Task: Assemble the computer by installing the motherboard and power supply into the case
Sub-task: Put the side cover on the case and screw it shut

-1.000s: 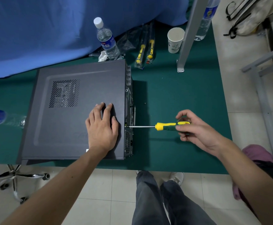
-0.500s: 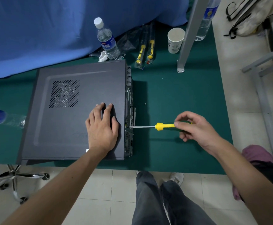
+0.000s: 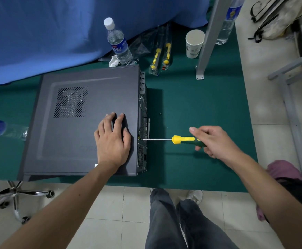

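yellow-handled screwdriver has rolled in your right hand, fingers regripped further back; tip stays at the case rear screw on the worktop. left hand still presses flat: panel nearly fastened.

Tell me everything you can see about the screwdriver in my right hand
The screwdriver has a yellow and dark green handle, plastic or rubber by its look, with a yellow collar and a thin bright metal shaft. It lies level above the green mat, tip against the rear edge of the computer case, low on its back panel. The right hand grips the handle's end, fingers curled round it. Whether a screw sits at the tip cannot be told.
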{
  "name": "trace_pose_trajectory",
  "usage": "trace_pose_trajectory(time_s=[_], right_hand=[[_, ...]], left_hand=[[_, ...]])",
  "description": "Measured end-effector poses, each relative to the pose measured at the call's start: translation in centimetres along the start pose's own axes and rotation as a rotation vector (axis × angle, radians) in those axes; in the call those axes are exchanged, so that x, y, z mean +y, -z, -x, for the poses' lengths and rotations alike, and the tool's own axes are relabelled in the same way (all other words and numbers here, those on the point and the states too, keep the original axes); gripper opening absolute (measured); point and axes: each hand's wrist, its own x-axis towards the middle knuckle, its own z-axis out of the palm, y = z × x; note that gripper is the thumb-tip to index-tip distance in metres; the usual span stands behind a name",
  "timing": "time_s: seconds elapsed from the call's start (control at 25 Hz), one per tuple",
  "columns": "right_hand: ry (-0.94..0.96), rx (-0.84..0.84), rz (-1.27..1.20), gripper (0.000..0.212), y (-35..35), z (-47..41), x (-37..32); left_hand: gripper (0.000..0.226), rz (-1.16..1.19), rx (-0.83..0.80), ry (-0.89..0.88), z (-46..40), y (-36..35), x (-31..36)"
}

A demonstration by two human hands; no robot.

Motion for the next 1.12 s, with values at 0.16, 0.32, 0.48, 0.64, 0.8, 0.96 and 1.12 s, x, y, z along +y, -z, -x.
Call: trace_pose_trajectory(time_s=[0.16,0.32,0.48,0.64,0.8,0.96,1.12], right_hand=[[0.072,-0.1,-0.072,0.01,0.5,0.4,0.6],[0.135,-0.074,-0.035,0.017,1.0,0.2,1.3],[0.056,-0.105,-0.066,0.015,1.0,-0.8,0.6],[-0.027,-0.109,-0.155,0.034,0.3,-0.8,0.6],[0.144,-0.19,-0.116,0.011,1.0,-0.2,1.1],[0.138,-0.039,-0.156,0.016,0.3,-0.4,0.9],[-0.029,-0.071,-0.182,0.032,-0.2,-0.5,1.1]], left_hand=[[0.05,0.002,-0.004,0.002,0.1,0.1,0.0],[0.05,-0.007,0.0,0.0,-0.1,0.1,0.2],[0.049,-0.013,0.008,-0.006,0.0,0.0,0.0],[0.049,-0.008,0.004,-0.005,0.2,-0.1,-0.2],[0.05,-0.01,0.001,0.004,0.1,0.0,-0.2],[0.049,-0.016,0.005,-0.004,-0.1,0.0,0.0],[0.05,-0.016,-0.005,-0.005,-0.1,-0.1,0.0]])
